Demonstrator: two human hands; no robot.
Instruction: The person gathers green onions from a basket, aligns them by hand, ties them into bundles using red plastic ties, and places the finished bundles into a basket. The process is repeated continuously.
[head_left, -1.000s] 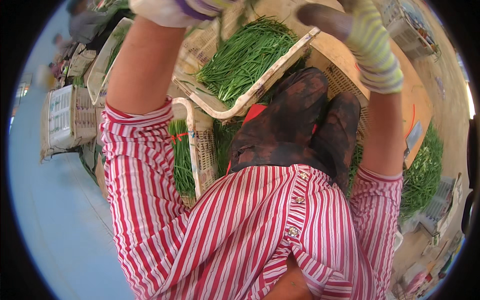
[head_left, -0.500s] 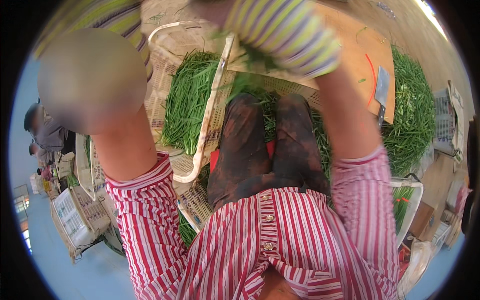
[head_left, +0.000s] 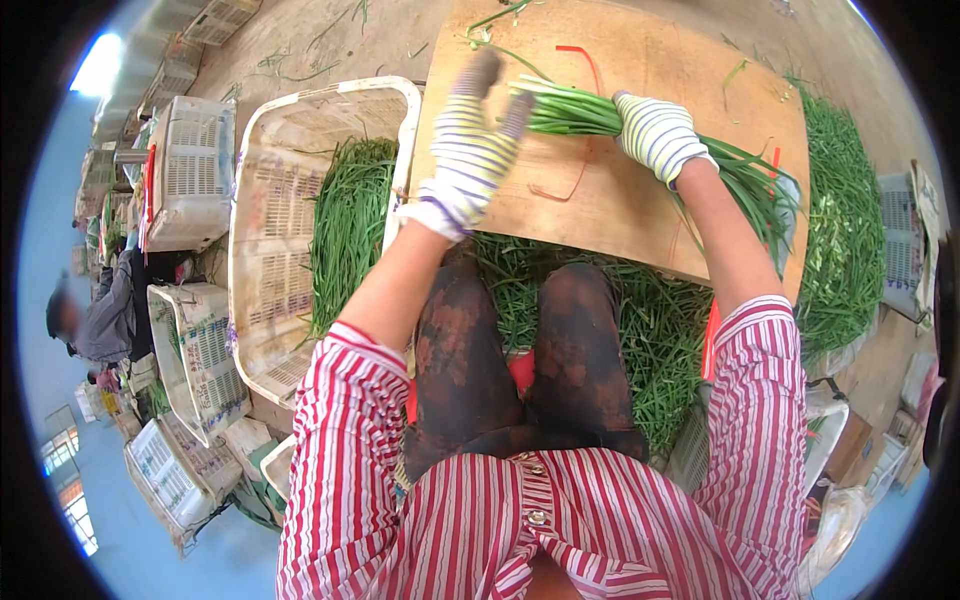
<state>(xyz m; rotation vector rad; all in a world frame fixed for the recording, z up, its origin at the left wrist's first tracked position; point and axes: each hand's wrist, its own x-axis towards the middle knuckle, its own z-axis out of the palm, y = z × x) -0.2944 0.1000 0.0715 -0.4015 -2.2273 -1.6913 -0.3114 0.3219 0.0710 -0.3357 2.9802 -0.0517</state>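
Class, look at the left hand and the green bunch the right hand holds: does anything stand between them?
Nothing visible: the left hand is beside the pale ends of the green bunch. The right hand grips it farther along; a red strip runs beneath.

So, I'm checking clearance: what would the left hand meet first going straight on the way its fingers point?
Probably the loose green stalks at the far edge of the wooden board, though how high the left hand is cannot be told.

Blue wall (head_left: 55,215), bright windows (head_left: 77,512), brown floor (head_left: 395,28), white glare (head_left: 100,66)
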